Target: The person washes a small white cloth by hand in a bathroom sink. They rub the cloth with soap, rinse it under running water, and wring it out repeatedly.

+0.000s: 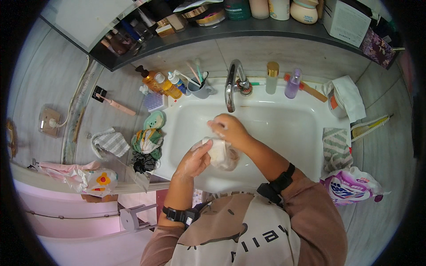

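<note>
A wet, bunched off-white cloth (220,155) hangs over the white washbasin (283,133). My left hand (196,158) grips its left side, with the thumb lying on top. My right hand (229,128) is at the cloth's upper edge, its fingers curled and blurred. Whether those fingers pinch part of the fabric is hidden. Whitish wet suds show on my left hand and wrist. Beyond my hands, the chrome faucet (233,84) arches over the basin, and no running water is visible from its spout.
On the basin's back ledge stand a grey cup (201,91) with toothbrushes, several bottles and a purple spray bottle (293,84). Bunched cloth (148,141) lies at the left rim. A striped cloth (336,149) and a detergent bag (351,186) are at right. A dark shelf (213,37) overhangs the back.
</note>
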### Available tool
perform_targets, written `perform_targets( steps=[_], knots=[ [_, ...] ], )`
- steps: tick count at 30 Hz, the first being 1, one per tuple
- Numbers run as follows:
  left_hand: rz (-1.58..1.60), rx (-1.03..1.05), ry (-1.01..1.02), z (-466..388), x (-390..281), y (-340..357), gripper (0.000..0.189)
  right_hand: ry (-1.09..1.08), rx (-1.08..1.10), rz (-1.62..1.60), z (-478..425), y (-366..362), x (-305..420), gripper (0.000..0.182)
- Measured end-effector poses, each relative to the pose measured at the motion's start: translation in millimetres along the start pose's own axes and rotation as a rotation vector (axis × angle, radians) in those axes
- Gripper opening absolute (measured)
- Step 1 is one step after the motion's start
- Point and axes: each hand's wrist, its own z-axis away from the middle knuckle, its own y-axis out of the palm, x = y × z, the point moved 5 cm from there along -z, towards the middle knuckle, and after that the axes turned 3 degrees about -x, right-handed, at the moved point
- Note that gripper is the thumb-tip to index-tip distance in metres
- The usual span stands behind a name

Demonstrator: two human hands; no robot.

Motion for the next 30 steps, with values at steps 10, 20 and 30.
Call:
perform_targets(
  steps=[10,20,30],
  knots=[
    [0.189,-0.026,0.026,-2.7,-0.7,8.1,0.035,0.394,0.157,-0.493,36.1,7.2,-16.9,0.048],
    [0.755,0.247,-0.051,-54.5,24.0,-4.9,0.05,-0.444,-0.026,0.492,25.0,46.7,17.9,0.02],
    [0.446,-0.444,0.078,-28.7,8.9,15.6,0.053,-0.16,-0.124,0.655,-3.2,22.1,7.5,0.027]
  ],
)
